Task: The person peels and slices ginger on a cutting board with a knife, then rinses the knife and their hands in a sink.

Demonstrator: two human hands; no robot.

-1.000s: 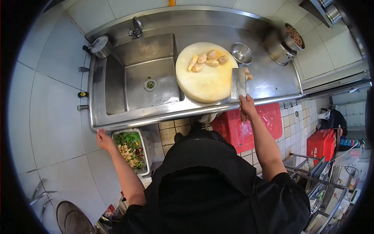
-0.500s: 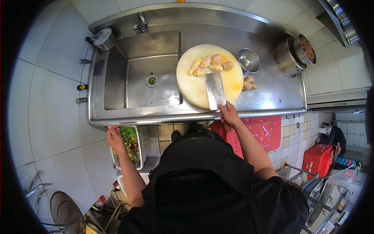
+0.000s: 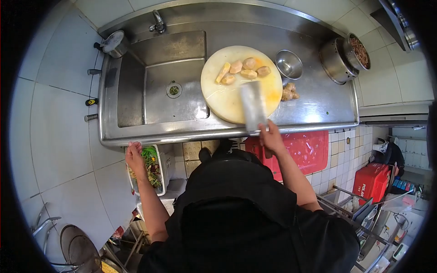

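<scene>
My right hand is closed round the handle of a cleaver, whose broad blade lies over the near part of the round white chopping board, slightly blurred. Beyond the blade, several pieces of peeled ginger are grouped on the board. Unpeeled ginger sits on the steel counter just right of the board, near a metal bowl. My left hand hangs below the sink's front edge, at the rim of a white bin of vegetable scraps. Its fingers are curled together; what they hold, if anything, is hidden.
A steel sink with a tap lies left of the board. A steel pot and a pan of meat stand at the right end. Below the counter is a red lid. Another person is at far right.
The cleaver has shifted slightly toward me and right relative to the board, with my right hand. My left hand stays by the bin. The whole view has shifted slightly.
</scene>
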